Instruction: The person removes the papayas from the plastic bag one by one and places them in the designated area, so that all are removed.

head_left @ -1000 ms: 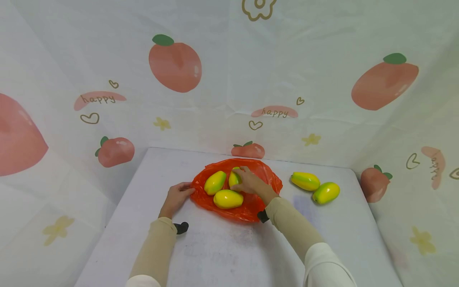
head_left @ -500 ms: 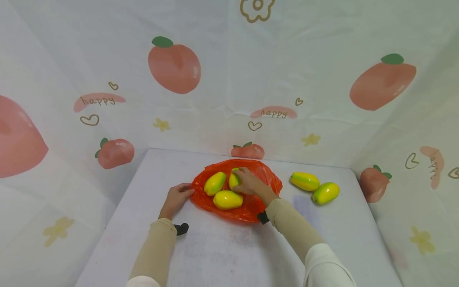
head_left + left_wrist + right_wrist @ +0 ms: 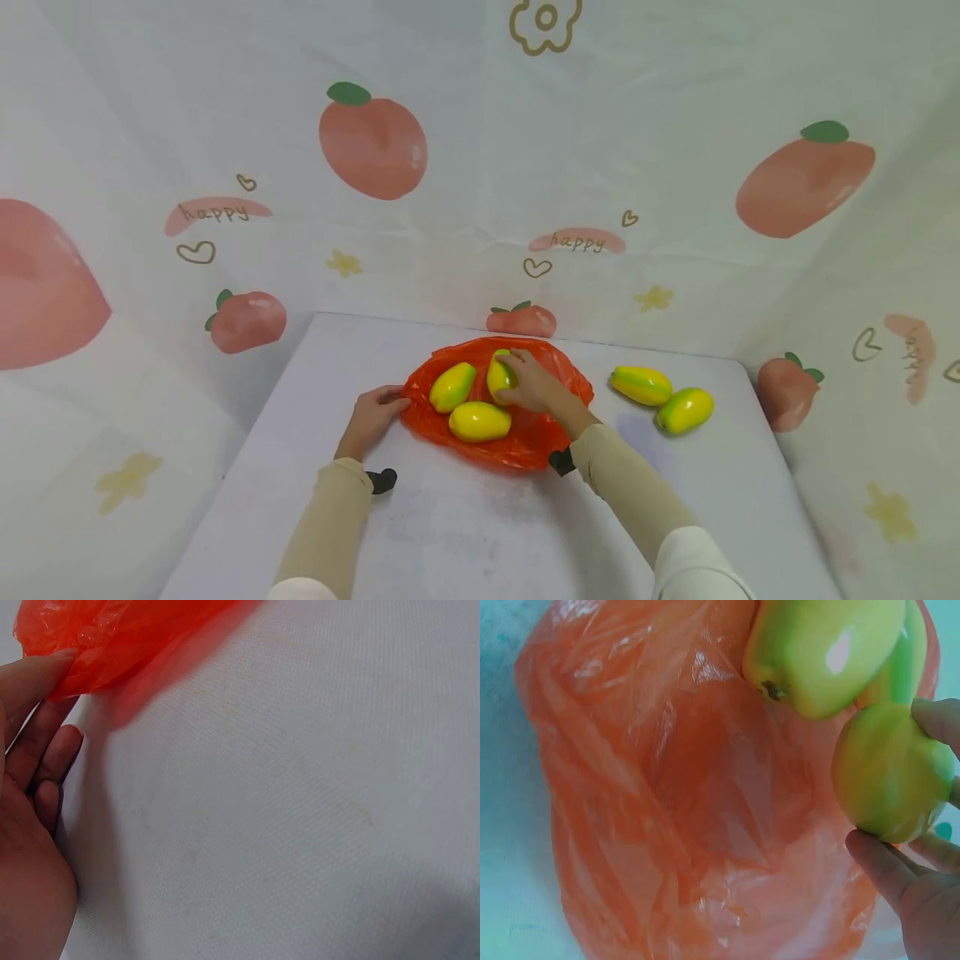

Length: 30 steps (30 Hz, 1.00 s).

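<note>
A red plastic bag (image 3: pixel 525 446) lies spread on the table, with three yellow-green papayas on it. My left hand (image 3: pixel 372 419) is at the bag's left edge; in the left wrist view its thumb and fingers pinch the thin red plastic. My right hand (image 3: pixel 534 385) reaches over the bag and grips the back right papaya (image 3: pixel 889 772), thumb on one side and fingers on the other. Beside that one are the left papaya (image 3: pixel 452 388) and the front papaya (image 3: pixel 480 422). In the right wrist view the front papaya shows its dark stem end.
Two more papayas, one farther back (image 3: pixel 641 385) and one nearer (image 3: pixel 685 411), lie close together right of the bag. The white table (image 3: pixel 480 533) meets fruit-printed cloth walls (image 3: pixel 450 250) at the back and sides.
My right hand and the papaya in it have shifted slightly to the right. My left hand stays at the bag's edge. The head view has moved a little.
</note>
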Tool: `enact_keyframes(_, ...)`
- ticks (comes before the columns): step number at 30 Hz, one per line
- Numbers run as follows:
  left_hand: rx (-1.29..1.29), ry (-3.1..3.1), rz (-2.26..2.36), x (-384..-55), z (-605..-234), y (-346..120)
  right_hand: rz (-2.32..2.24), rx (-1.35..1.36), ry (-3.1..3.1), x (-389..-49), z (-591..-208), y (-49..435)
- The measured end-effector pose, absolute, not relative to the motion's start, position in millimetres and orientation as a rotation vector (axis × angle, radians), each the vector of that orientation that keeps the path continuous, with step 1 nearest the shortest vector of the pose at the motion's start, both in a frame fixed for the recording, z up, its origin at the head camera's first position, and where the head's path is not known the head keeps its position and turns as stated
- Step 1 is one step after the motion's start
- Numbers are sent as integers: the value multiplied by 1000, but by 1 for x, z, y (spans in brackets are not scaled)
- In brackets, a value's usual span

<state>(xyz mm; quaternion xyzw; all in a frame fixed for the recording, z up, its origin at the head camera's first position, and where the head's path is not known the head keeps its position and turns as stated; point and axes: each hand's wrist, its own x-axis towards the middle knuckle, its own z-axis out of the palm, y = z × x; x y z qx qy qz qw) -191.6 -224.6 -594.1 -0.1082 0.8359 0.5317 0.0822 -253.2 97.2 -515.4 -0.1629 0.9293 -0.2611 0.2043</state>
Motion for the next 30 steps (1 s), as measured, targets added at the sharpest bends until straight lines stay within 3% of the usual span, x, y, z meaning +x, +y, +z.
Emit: enact_keyframes(30, -297, 2494, 1577, -191, -592, -225, -825, -539, 2722, -231, -503, 143)
